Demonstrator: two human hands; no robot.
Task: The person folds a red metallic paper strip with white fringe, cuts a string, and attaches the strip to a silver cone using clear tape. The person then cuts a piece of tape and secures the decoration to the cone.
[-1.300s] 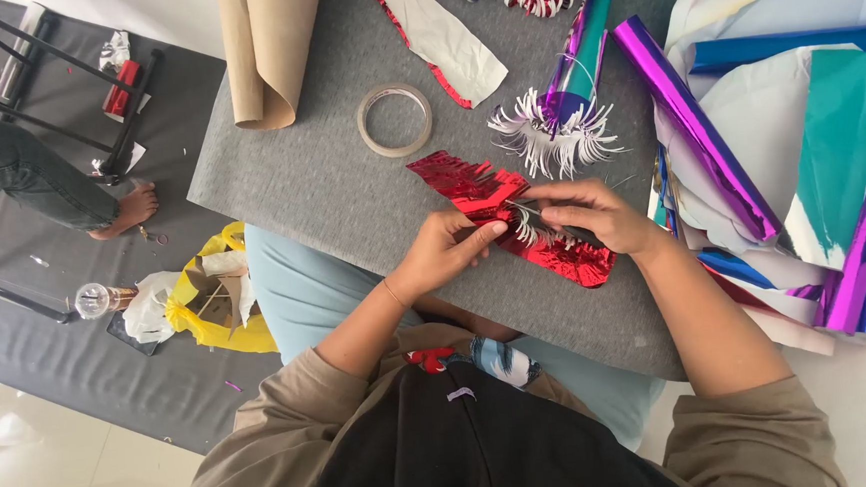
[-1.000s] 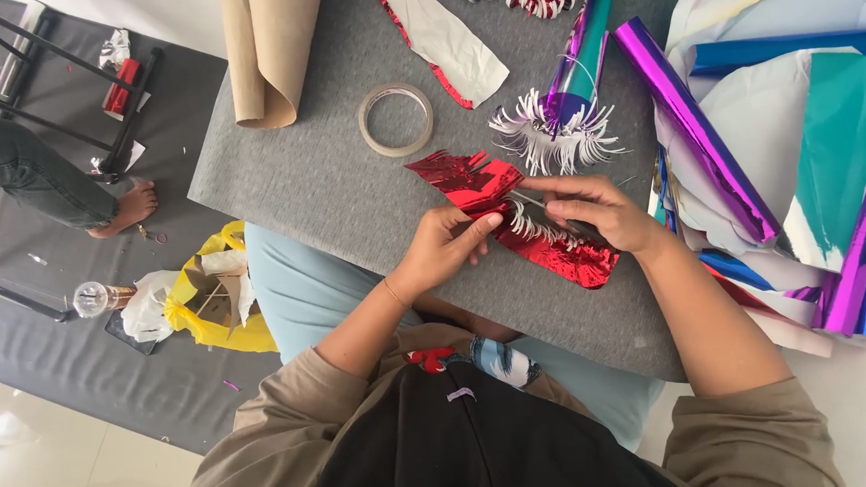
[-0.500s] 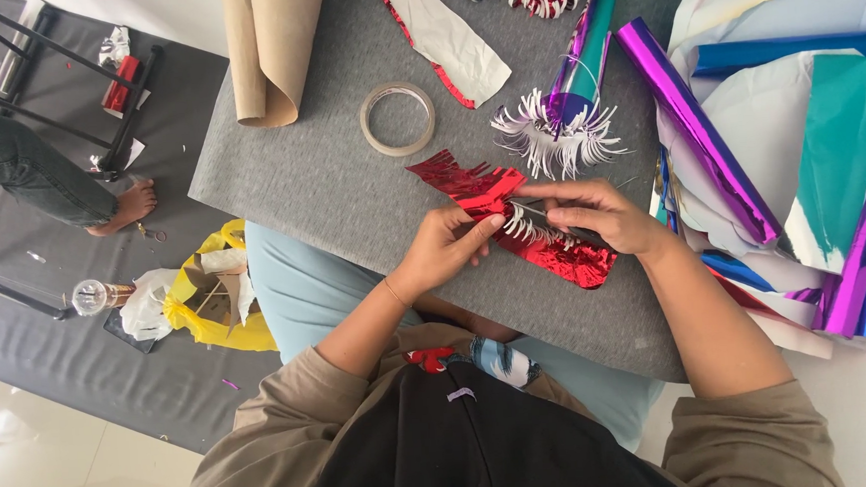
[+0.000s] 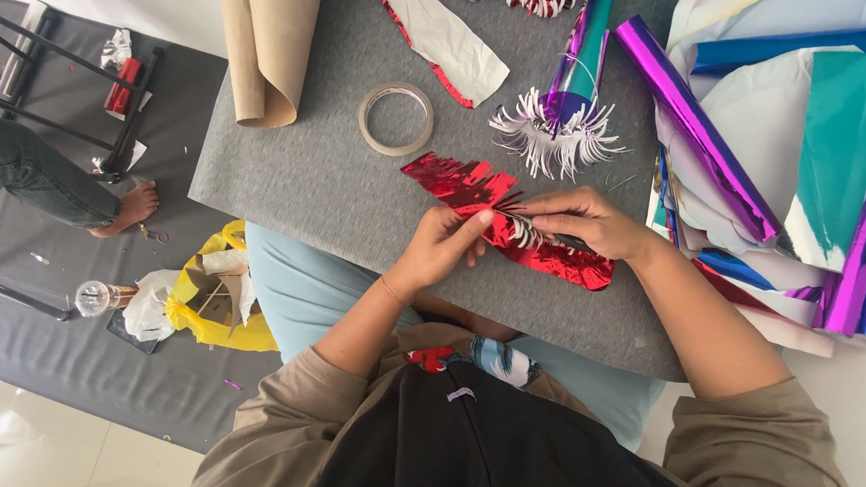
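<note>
Foil strip: a long piece of shiny red foil (image 4: 512, 224) lay slantwise on the grey felt mat (image 4: 299, 181), its upper end cut into a ragged fringe, its lower end smooth and crinkled, with a white underside showing where it was folded near the middle.
Place: it sat at the near middle of the mat, just below the tape ring (image 4: 396, 118) and left of the white-fringed purple tassel (image 4: 556, 131).
Left hand: the left hand (image 4: 443, 245) pinched the strip's middle between thumb and fingertips, fingers narrow.
Right hand: the right hand (image 4: 587, 222) was closed on the strip from the other side, fingers curled; whether it also gripped a tool could not be told.
Surroundings: a brown paper roll (image 4: 266, 48) lay at the mat's far left, and stacked foil sheets (image 4: 808, 150) in teal, purple and blue lay at the right.
</note>
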